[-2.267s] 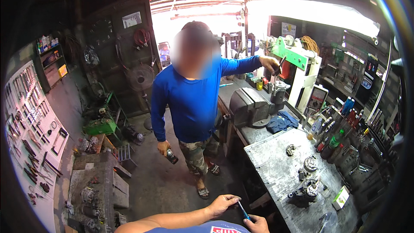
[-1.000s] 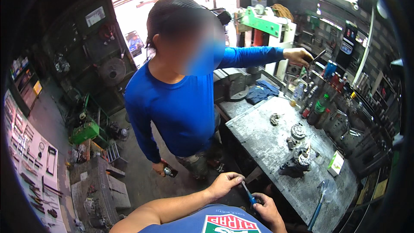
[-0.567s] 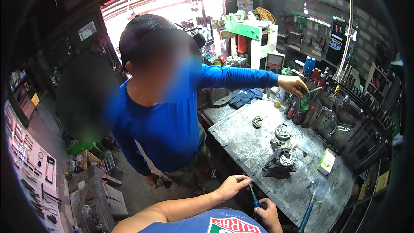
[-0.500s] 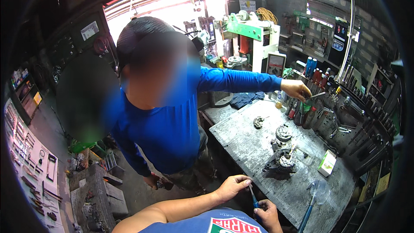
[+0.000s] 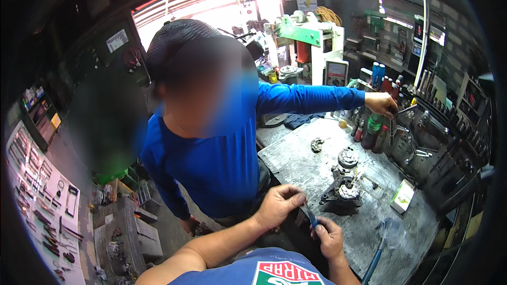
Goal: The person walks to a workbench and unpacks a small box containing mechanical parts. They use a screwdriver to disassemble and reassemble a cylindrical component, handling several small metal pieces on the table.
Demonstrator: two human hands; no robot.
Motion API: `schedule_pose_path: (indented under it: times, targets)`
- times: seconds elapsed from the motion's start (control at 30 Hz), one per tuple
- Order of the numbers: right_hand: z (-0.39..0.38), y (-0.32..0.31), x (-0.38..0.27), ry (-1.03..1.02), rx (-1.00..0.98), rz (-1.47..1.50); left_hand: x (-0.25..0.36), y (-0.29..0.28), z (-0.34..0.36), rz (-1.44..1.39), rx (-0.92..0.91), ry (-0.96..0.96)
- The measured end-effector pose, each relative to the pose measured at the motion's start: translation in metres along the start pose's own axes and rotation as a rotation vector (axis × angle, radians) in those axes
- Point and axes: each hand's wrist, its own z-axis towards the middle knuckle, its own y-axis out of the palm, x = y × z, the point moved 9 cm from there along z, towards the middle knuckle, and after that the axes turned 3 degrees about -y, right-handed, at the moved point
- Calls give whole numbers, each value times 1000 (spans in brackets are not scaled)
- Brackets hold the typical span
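In front of my chest, my right hand (image 5: 329, 238) is closed round the blue handle of a screwdriver (image 5: 315, 222). My left hand (image 5: 281, 204) pinches the tip of its thin metal shaft between thumb and fingers. Beyond my hands, on the metal-topped bench (image 5: 296, 166), sits a dark alternator housing (image 5: 343, 196) with a light round part in it. Behind it lie another round alternator part (image 5: 347, 157) and a smaller one (image 5: 317, 145). Across the bench, a co-worker's hand (image 5: 381, 104) holds a metal wrench (image 5: 406, 110) by the tool rack.
The co-worker in a blue long-sleeved shirt (image 5: 211, 169) stands left of the bench. A white-and-green box (image 5: 403, 196) and a clear round-headed tool with a blue handle (image 5: 376, 260) lie at the right. Spray cans (image 5: 373, 126) line the back; hand tools cover a panel (image 5: 39, 200) at far left.
Both my hands have risen, farther from my body, still with the screwdriver between them. The co-worker's arm has shifted right with the wrench. The whole view has shifted slightly.
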Motion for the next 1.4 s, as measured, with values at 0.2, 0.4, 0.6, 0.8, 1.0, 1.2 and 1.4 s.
schedule_pose_path:
  times: [0.2,0.4,0.6,0.8,1.0,1.2,1.4]
  targets:
    - [-91,-34,74,223,105,-22,-111,17,-28,160,-135,-370]
    - [-114,-58,59,150,267,-207,-130,43,-12,246,-321,-467]
    - [-134,-77,38,100,491,-235,-109,72,62,407,-450,-138]
    - [-162,-83,52,130,713,-200,-103,92,147,910,-507,342]
    - [-156,-77,59,47,795,-313,-174,93,175,845,-665,239]
    - [-148,-80,93,161,824,-42,-163,97,144,994,-437,430]
    - [-136,-140,83,324,691,-355,-139,119,133,1132,-210,488]
